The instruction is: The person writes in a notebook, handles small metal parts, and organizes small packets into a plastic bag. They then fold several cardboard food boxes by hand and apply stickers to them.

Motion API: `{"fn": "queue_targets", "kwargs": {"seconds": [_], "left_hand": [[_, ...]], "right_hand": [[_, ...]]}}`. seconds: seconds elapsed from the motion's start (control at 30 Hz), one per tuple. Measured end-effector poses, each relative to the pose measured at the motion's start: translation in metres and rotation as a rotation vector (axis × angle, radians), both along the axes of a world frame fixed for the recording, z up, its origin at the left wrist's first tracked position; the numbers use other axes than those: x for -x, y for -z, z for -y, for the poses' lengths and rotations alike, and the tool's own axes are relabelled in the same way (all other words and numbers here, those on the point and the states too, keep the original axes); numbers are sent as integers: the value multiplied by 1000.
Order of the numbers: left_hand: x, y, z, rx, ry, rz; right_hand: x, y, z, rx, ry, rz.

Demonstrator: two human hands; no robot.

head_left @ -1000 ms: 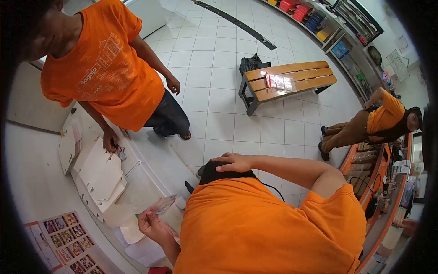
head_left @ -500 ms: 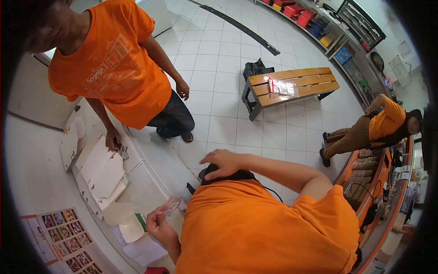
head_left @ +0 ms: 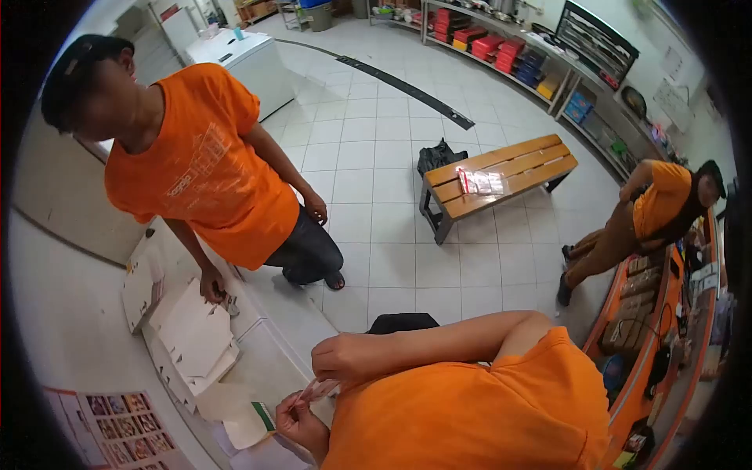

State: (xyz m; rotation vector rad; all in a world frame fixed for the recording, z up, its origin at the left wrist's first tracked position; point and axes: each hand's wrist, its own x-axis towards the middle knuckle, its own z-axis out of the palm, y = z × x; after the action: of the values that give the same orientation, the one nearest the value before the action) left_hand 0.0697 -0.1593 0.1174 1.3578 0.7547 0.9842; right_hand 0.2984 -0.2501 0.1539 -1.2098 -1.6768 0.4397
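Observation:
Near my body, my left hand (head_left: 301,423) pinches a small clear and pinkish packet (head_left: 317,389). Just above it, my right hand (head_left: 345,357) has its fingers curled at the packet's other end. Below and left of my hands, papers with a green-edged piece (head_left: 263,416) lie on the white surface. Farther up that surface is a stack of flat white cardboard (head_left: 196,333).
A co-worker in an orange shirt (head_left: 207,168) stands at the left, one hand by the cardboard. A wooden bench (head_left: 509,174) bears a red and clear package. Another person (head_left: 658,200) stands at the right beside orange shelves (head_left: 627,364). Metal shelving lines the back.
My right hand has come from over the dark item at my front to the packet in my left hand. The view has tilted up, showing more of the room behind.

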Motion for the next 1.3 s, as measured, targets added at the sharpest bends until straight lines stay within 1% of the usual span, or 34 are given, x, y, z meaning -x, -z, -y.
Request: {"fn": "queue_targets", "kwargs": {"seconds": [0.03,0.1,0.23,0.3,0.33,0.4,0.43,0.5,0.53,0.6,0.63,0.7,0.73,0.8,0.83,0.9,0.93,0.97,1.0,1.03,1.1,1.13,1.17,1.2,1.23,1.27,1.3], "left_hand": [[2,2,1,5,-17,6],[9,4,2,54,59,42],[5,0,12,96,-58,116],[9,0,13,43,-47,16],[9,0,13,45,-55,15],[9,1,14,-1,-97,15],[11,1,13,-2,-102,15],[15,2,13,-7,-59,-47],[18,4,11,-6,-62,-49],[24,9,6,-20,-34,-65],[22,4,7,-21,-36,-67],[15,-11,13,-32,-25,-28],[17,-5,14,-41,-43,-25],[24,13,11,12,-36,-6],[25,13,9,-20,-90,12],[24,11,10,4,-34,-50],[19,2,11,14,-27,-13],[15,-9,13,8,-66,-1],[11,-19,15,58,-30,3],[9,-26,17,113,6,3],[8,-23,14,91,-52,-52],[10,-18,13,96,-32,-52],[12,-13,14,106,-17,-52],[14,-7,13,125,-67,-51],[18,-2,11,45,3,-152],[20,-6,11,-28,80,-257],[17,-11,12,-3,43,-258]], "right_hand": [[0,-2,1,5,-17,6],[5,-6,0,45,-46,-99],[7,-11,-5,49,-78,-28],[10,-9,-11,60,-135,-15],[12,-6,-13,62,-143,-16],[17,1,-17,41,-139,65],[18,0,-18,40,-144,65],[18,-3,-16,71,-100,142],[19,-5,-16,72,-103,141],[20,-10,-15,46,-110,0],[21,-8,-16,45,-112,-3],[22,1,-20,39,-152,81],[21,6,-21,29,-169,85],[20,10,-21,-39,-135,173],[19,5,-21,57,-124,129],[14,3,-26,69,-180,195],[13,-5,-30,49,-228,213],[15,-14,-30,94,-233,167],[15,-19,-29,147,-231,119],[15,-19,-32,149,-262,125],[16,-19,-41,57,-288,181],[17,-20,-44,62,-335,177],[19,-22,-46,107,-329,144],[21,-23,-48,156,-324,116],[24,-23,-51,175,-374,114],[28,-23,-52,157,-359,111],[31,-23,-55,137,-337,111]]}}
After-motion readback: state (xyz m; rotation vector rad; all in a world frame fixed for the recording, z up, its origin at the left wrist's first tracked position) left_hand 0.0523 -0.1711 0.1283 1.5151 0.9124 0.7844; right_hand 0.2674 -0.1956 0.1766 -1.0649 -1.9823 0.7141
